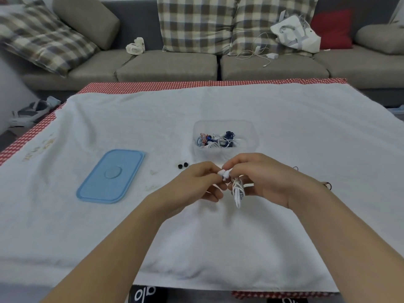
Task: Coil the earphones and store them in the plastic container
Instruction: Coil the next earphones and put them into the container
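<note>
Both hands meet just this side of the plastic container (225, 136). The right hand (260, 178) has its fingers curled round a coiled bundle of white earphones (237, 190); the left hand (196, 182) pinches the earbud end. Left of the container lie two black ear tips (183, 165), then a blue lid (111, 176). Inside it are tangled cables (216, 139).

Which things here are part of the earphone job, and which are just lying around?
Part of the job: white earphones held by left hand and right hand; plastic container; blue lid.

Lying about: two black ear tips; small fan; charger cable; white bag.
</note>
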### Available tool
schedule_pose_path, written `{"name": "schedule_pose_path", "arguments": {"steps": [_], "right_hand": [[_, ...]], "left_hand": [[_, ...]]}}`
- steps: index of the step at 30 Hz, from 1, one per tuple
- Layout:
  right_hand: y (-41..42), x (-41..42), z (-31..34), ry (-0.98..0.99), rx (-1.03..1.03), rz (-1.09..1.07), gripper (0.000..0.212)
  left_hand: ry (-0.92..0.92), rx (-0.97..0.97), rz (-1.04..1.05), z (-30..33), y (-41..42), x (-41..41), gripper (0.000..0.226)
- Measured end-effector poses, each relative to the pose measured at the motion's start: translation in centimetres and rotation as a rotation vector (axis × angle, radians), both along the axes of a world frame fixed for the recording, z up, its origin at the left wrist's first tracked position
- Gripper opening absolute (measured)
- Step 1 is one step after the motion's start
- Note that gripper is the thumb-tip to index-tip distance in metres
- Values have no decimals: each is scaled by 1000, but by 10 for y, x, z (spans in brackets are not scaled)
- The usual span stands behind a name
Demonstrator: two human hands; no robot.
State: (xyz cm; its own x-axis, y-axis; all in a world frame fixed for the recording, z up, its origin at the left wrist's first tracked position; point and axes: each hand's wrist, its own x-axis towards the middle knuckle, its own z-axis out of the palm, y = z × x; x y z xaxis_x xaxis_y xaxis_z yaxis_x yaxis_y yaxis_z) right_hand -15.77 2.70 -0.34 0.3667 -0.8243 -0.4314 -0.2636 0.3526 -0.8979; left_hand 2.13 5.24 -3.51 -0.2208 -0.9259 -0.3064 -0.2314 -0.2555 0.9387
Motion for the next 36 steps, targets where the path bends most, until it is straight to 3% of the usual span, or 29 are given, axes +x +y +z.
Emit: {"name": "schedule_pose_path", "arguments": {"steps": [6, 12, 16, 20, 24, 30, 36], "right_hand": [[-4, 22, -11, -49, 17, -19, 12], [-7, 38, -19, 8, -18, -23, 16], [-7, 49, -21, 11, -43, 9, 15], [-7, 60, -23, -12, -44, 11, 13], [-5, 70, -28, 1, -52, 47, 12], [-3, 79, -36, 77, -103, 62, 8], [-2, 79, -39, 123, -198, 112, 5]], "left_hand": [[-148, -27, 65, 0, -4, 25, 23], [-654, -222, 310, -5, -5, 76, 15], [-836, -200, 333, -8, 1, 109, 12], [-860, -106, 229, -6, 7, 125, 26], [-830, -76, 124, -5, 12, 126, 17], [-859, -80, 120, -10, 16, 133, 24], [-879, -152, 154, -19, 17, 132, 6]]}}
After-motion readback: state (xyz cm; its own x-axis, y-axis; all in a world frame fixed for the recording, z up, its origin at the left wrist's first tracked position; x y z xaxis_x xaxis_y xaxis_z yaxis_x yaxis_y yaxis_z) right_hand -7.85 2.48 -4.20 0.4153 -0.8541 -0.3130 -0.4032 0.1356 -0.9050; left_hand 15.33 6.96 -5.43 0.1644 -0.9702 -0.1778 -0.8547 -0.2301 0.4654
